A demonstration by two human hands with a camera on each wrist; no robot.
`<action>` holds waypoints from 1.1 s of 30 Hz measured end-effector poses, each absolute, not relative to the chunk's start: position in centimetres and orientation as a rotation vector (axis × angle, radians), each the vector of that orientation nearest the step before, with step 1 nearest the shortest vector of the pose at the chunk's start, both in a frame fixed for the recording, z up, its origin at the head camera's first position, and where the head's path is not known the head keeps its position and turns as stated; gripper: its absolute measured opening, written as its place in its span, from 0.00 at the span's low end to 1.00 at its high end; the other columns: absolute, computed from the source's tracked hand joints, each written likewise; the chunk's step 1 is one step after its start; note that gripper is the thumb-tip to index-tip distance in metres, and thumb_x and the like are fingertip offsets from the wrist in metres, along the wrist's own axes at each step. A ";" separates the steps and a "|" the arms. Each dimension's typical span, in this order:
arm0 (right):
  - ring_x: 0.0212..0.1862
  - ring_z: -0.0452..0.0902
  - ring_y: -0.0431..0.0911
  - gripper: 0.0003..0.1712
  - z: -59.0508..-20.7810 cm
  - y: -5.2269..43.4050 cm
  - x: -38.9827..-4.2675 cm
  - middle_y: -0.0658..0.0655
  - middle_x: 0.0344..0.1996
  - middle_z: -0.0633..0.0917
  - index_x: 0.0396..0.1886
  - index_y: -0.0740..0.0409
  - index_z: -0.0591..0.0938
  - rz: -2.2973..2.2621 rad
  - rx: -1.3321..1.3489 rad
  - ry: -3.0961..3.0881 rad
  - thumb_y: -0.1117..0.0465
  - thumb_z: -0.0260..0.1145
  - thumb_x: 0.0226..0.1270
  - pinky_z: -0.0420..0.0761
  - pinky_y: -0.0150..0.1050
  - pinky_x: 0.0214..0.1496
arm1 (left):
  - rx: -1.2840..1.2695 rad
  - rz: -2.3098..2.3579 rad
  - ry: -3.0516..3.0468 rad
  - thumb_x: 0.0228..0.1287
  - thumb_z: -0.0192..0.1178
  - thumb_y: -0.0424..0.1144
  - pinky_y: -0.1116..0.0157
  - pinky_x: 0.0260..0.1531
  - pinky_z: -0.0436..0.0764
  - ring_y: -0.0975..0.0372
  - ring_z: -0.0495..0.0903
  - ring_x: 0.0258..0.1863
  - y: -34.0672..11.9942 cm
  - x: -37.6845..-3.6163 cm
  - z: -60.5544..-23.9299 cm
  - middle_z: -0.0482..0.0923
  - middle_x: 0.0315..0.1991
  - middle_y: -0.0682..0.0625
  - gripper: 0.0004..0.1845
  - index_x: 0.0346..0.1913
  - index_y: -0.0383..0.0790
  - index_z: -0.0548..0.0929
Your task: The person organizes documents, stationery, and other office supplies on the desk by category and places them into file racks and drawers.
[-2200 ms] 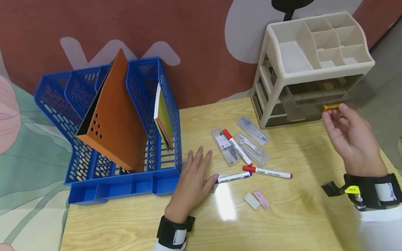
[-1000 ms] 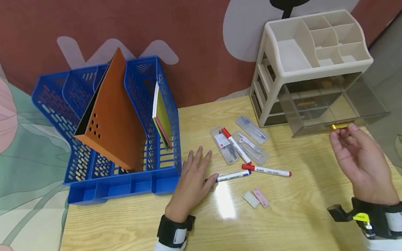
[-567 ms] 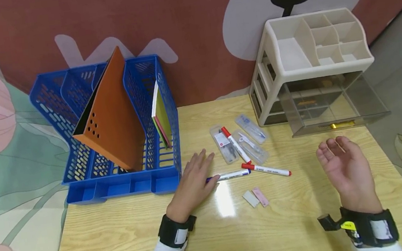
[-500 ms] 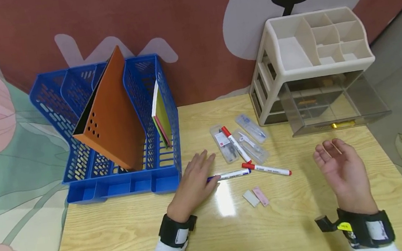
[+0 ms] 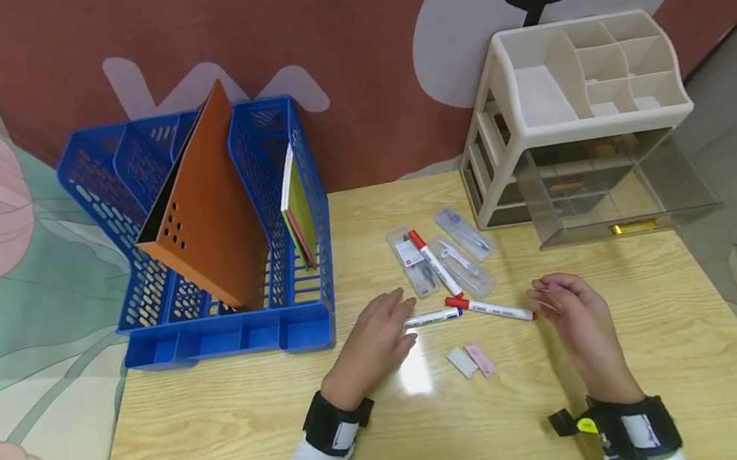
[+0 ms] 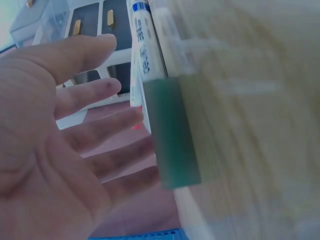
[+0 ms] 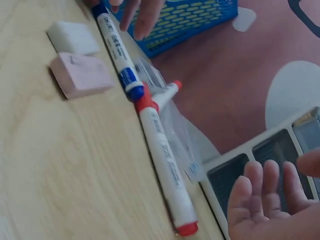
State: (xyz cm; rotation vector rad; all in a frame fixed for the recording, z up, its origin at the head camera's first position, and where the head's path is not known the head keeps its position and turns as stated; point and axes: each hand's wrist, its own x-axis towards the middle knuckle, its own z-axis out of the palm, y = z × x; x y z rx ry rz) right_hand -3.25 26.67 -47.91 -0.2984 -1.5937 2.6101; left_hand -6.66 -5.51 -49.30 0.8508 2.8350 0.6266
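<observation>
1. Just now the right hand (image 5: 573, 313) has left the gold drawer handle (image 5: 633, 227) and come down beside the red-capped marker (image 5: 493, 311), fingers loosely curled, holding nothing.
2. Clear drawer (image 5: 614, 196) of the beige organizer (image 5: 572, 111) now stands pulled out; likely next comes picking up a marker.
3. Left hand (image 5: 376, 341) rests flat, fingers straight, on the table (image 5: 229, 439), fingertips at the blue-capped marker (image 5: 433, 317).
4. Drawer looks bare; the organizer's top compartments too.
5. Blue file rack (image 5: 207, 232) holds an orange folder (image 5: 205, 217) and coloured paper (image 5: 299, 211).
6. Two erasers (image 5: 470, 360) lie near; clear cases (image 5: 442, 260) sit behind the markers.
</observation>
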 end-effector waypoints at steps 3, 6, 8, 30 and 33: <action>0.47 0.87 0.41 0.07 -48.0 26.1 -3.4 0.50 0.44 0.87 0.49 0.62 0.79 2.473 -0.338 -1.884 0.66 0.55 0.81 0.85 0.31 0.48 | 0.872 0.615 2.821 0.72 0.66 0.46 0.53 0.72 0.73 0.51 0.72 0.73 -5.1 -6.5 -49.3 0.72 0.74 0.42 0.29 0.72 0.42 0.76; 0.48 0.85 0.37 0.12 -48.0 25.3 -3.6 0.48 0.46 0.86 0.53 0.66 0.77 2.237 -0.378 -2.245 0.62 0.57 0.82 0.84 0.28 0.49 | 0.887 0.592 2.812 0.72 0.65 0.45 0.54 0.70 0.75 0.52 0.74 0.71 -4.7 -6.4 -49.2 0.73 0.72 0.42 0.28 0.72 0.42 0.76; 0.47 0.83 0.36 0.14 -48.0 24.8 -3.8 0.51 0.48 0.86 0.56 0.68 0.77 2.069 -0.338 -2.449 0.61 0.57 0.81 0.84 0.28 0.49 | 0.903 0.563 2.810 0.72 0.66 0.44 0.55 0.68 0.77 0.52 0.75 0.70 -4.5 -6.3 -49.1 0.74 0.71 0.42 0.28 0.71 0.42 0.76; 0.49 0.84 0.52 0.09 -49.1 21.4 -5.0 0.61 0.46 0.88 0.50 0.62 0.83 1.515 -0.009 -2.845 0.66 0.62 0.75 0.83 0.33 0.50 | 0.962 0.346 2.925 0.73 0.62 0.32 0.68 0.39 0.77 0.59 0.73 0.41 -3.3 -6.1 -49.9 0.80 0.45 0.48 0.12 0.56 0.39 0.87; 0.49 0.84 0.51 0.09 -49.1 21.4 -5.1 0.61 0.46 0.88 0.51 0.62 0.83 1.518 -0.023 -2.841 0.66 0.62 0.75 0.82 0.31 0.50 | 0.961 0.396 2.929 0.73 0.63 0.32 0.69 0.39 0.78 0.60 0.74 0.40 -3.5 -6.2 -49.8 0.80 0.44 0.48 0.12 0.55 0.40 0.87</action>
